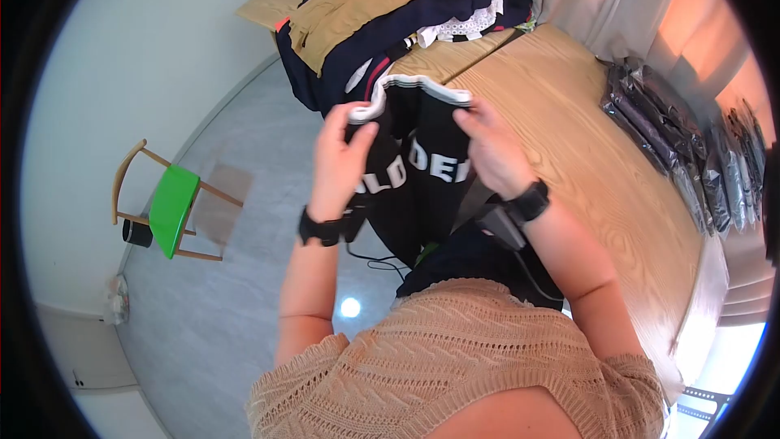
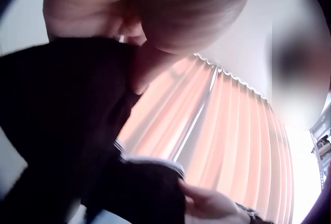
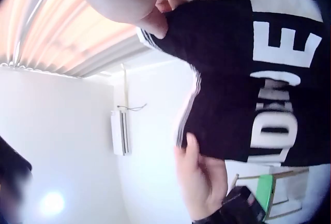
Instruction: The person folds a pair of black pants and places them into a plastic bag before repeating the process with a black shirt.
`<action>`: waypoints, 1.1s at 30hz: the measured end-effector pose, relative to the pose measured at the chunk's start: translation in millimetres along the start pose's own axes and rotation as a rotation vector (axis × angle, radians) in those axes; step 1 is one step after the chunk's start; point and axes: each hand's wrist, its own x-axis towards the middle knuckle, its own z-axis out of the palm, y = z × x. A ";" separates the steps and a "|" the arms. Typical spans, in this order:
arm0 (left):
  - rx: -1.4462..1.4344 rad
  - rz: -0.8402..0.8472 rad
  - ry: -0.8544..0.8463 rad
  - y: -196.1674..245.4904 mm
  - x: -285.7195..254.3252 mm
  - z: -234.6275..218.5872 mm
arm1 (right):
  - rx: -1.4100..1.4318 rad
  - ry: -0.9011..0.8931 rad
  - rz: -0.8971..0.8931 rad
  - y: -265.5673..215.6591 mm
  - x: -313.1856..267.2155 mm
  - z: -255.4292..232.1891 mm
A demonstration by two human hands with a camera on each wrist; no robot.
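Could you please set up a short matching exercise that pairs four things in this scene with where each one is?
Things:
1. black garment
2. green-seated chair
3. pile of clothes
4. dark packaged items

Places:
A. in a row along the table's right edge, near the curtains
B. on the grey floor by the white wall
C. heaped at the far end of the wooden table
D. held up by its white-trimmed edge between the left hand and the right hand

Pairs: 1-D, 2-B, 3-C, 4-A
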 end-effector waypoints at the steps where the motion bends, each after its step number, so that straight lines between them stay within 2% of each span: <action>1: -0.056 -0.011 -0.009 11.9 2.0 -18.9 | 0.000 -0.026 -0.038 -10.0 -3.2 -12.3; 3: -0.170 -0.111 0.006 18.0 -0.8 -63.7 | -0.035 -0.087 -0.151 -40.5 -19.9 -23.6; 5: -0.280 0.054 0.093 41.2 -7.5 -84.8 | -0.121 -0.198 -0.217 -69.1 -46.0 -35.6; 6: -0.405 0.215 -0.127 52.7 -5.6 -94.3 | -0.114 -0.497 -0.221 -85.0 -60.0 -34.2; 7: -0.526 0.370 -0.346 63.9 -6.4 -101.5 | -0.006 -0.799 -0.300 -87.5 -60.0 -30.6; 9: -0.810 0.447 -0.528 82.8 -7.8 -86.4 | -0.086 -1.313 -0.208 -107.1 -45.1 -27.6; 10: -0.884 0.403 -0.664 81.1 -3.4 -78.4 | -0.056 -1.335 -0.204 -105.2 -37.5 -23.1; 11: -0.955 0.364 -0.802 78.7 6.6 -69.9 | 0.069 -1.110 -0.238 -92.7 -38.0 -16.6; 12: -0.793 0.384 -0.793 76.2 19.4 -59.6 | -0.083 -0.989 -0.298 -94.9 -30.1 -9.0; 13: -0.628 0.413 -0.782 75.1 31.3 -48.8 | -0.115 -0.837 -0.219 -89.9 -28.1 1.6; 14: -0.555 0.332 -0.789 76.9 37.4 -39.3 | -0.147 -0.685 -0.146 -82.3 -24.0 12.8; 15: -0.480 0.254 -0.793 78.9 41.8 -30.2 | -0.076 -0.694 -0.130 -68.9 -16.6 19.6; 17: -0.516 0.201 -0.830 74.7 47.0 -11.9 | -0.113 -0.610 -0.069 -57.3 -13.4 28.5; 18: -0.452 0.207 -0.848 73.1 49.8 -8.2 | -0.057 -0.629 -0.045 -52.4 -10.4 27.8; 20: -0.527 0.177 -0.852 64.7 52.5 -4.3 | 0.062 -0.660 -0.016 -50.1 -8.4 27.3; 27: -0.452 0.165 -0.841 53.9 57.6 -4.4 | -0.070 -0.739 0.016 -46.4 2.9 18.2; 29: -0.506 0.098 -0.809 50.5 54.3 -5.9 | -0.107 -0.704 -0.013 -42.4 6.7 13.9; 31: -0.249 0.145 -0.647 53.3 53.7 -18.2 | -0.168 -0.640 -0.026 -38.5 11.6 4.5; 32: -0.241 0.148 -0.638 58.2 49.0 -26.3 | -0.157 -0.537 -0.024 -42.3 6.3 6.7; 33: -0.227 0.128 -0.663 61.3 45.9 -35.0 | -0.157 -0.537 -0.026 -42.3 6.5 5.1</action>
